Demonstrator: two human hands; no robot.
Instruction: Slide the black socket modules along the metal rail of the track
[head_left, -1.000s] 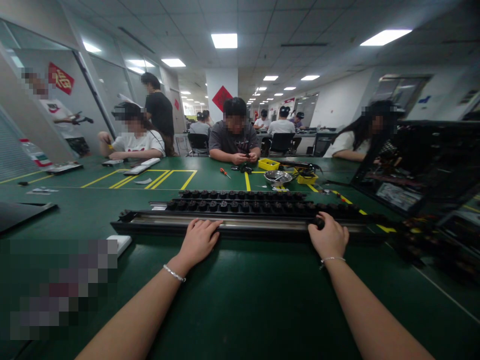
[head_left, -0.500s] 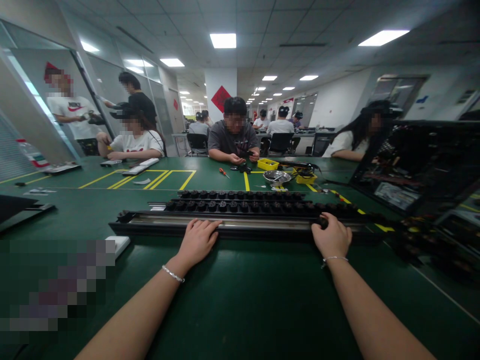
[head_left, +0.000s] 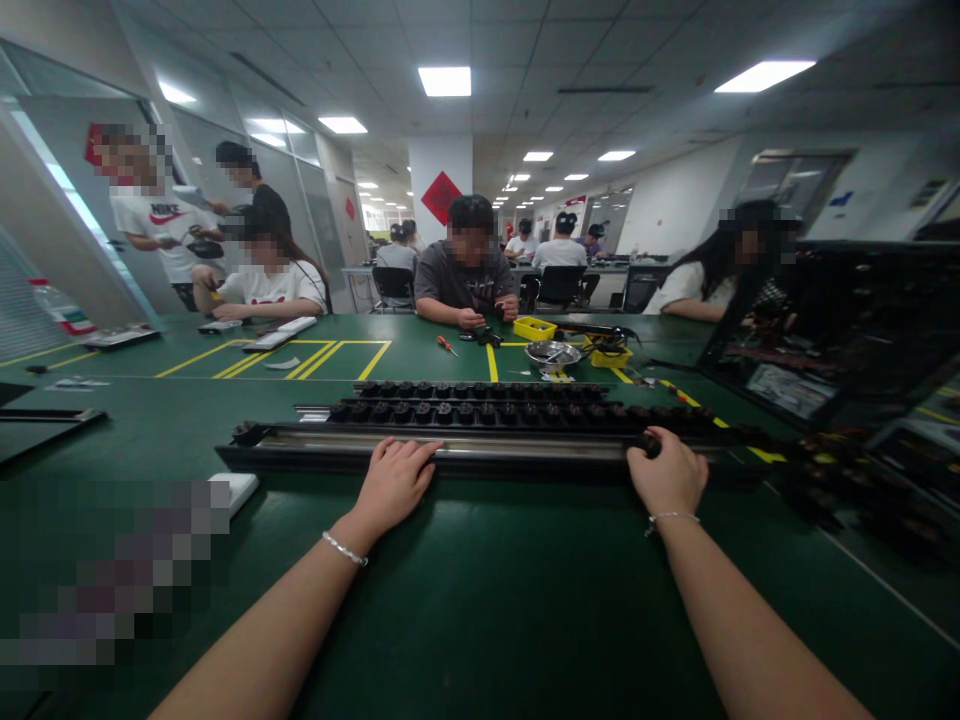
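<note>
- White flat block (head_left: pixel 238 487), far left, on the green table (head_left: pixel 480 590), just beside the near-left end of the long black rail (head_left: pixel 495 452). Judgement: if the rail slides or swings leftward, that end could knock the block.
- Long black rail lies crosswise on the table in front of the person, a bright metal strip along its length. Rows of black knobs (head_left: pixel 480 410) sit just behind it, touching or nearly so; cannot tell which.
- Left hand (head_left: pixel 395 482): palm down, wrist low, forearm stretched forward. Fingers spread flat and extended over the rail's near edge, pressing rather than gripping; nothing enclosed.
- Risk, judged: a flat palm gives little hold, so an uneven push could skew the rail and disturb the knob rows behind.
- Right hand (head_left: pixel 667 473): forearm reaching forward, knuckles up. Fingers curled over the rail's top near its right part, fingertips hidden at a dark knob; appears closed on the rail, though the grip itself is out of sight.
- Dark tangled parts (head_left: pixel 847 480) lie near the rail's right end; judged a snag hazard if the rail shifts right.
- Across the table: yellow tray (head_left: pixel 536 328), metal bowl (head_left: pixel 553 353), seated people at work.
</note>
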